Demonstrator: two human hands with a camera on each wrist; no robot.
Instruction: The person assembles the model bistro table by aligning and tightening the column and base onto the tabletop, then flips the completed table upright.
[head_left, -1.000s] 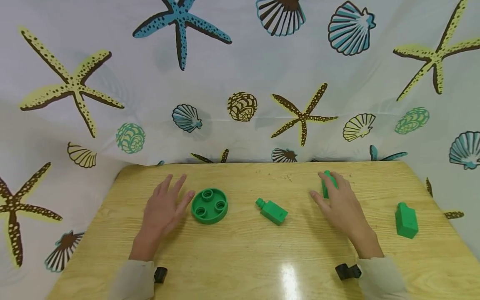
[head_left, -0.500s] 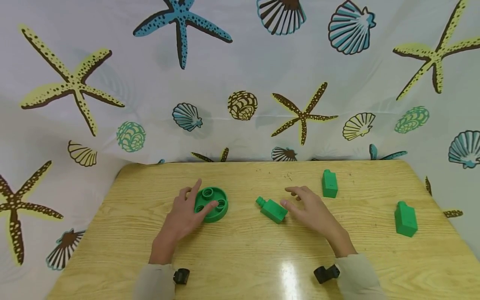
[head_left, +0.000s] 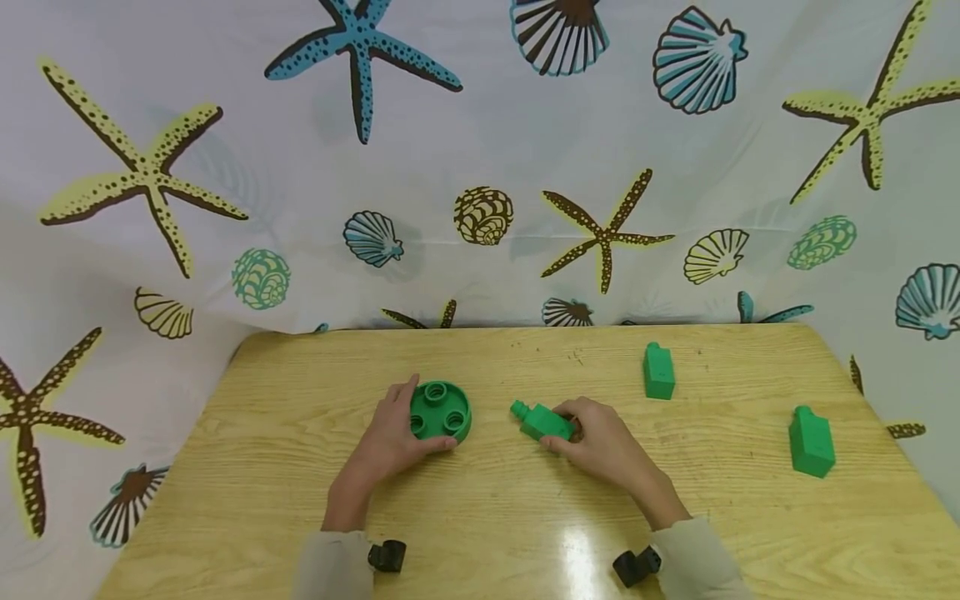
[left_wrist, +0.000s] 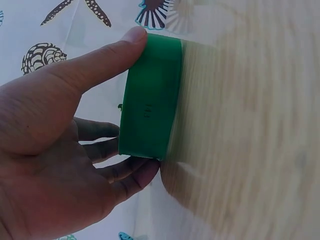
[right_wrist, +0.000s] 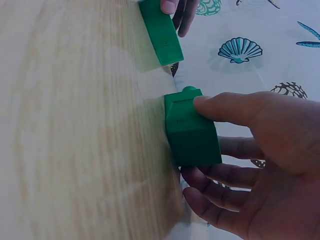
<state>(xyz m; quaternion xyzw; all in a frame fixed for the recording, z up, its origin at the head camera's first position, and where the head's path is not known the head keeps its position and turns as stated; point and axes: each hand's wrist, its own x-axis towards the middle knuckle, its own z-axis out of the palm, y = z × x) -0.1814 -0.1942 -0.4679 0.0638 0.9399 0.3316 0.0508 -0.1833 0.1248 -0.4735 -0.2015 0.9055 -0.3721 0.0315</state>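
My left hand (head_left: 386,440) holds a round green base (head_left: 436,411) with raised threaded sockets on its upper face. In the left wrist view the thumb (left_wrist: 136,36) lies on the upper edge of its side wall, with the fingers curled round the other side. My right hand (head_left: 609,446) grips the wide end of a green block (head_left: 543,422) lying on its side. That block's threaded neck (head_left: 519,408) points left, toward the base. In the right wrist view my thumb (right_wrist: 202,105) presses one face of the block, fingers below it.
Two more green blocks with necks stand upright on the wooden table (head_left: 480,517): one at the back right (head_left: 659,372), another farther right (head_left: 812,442). A white cloth (head_left: 420,283) printed with starfish and shells hangs along the back and sides.
From beside the far upright block, my right hand has moved left to the lying block and grips it. My left hand has moved right, taken hold of the round base and shifted it slightly right.
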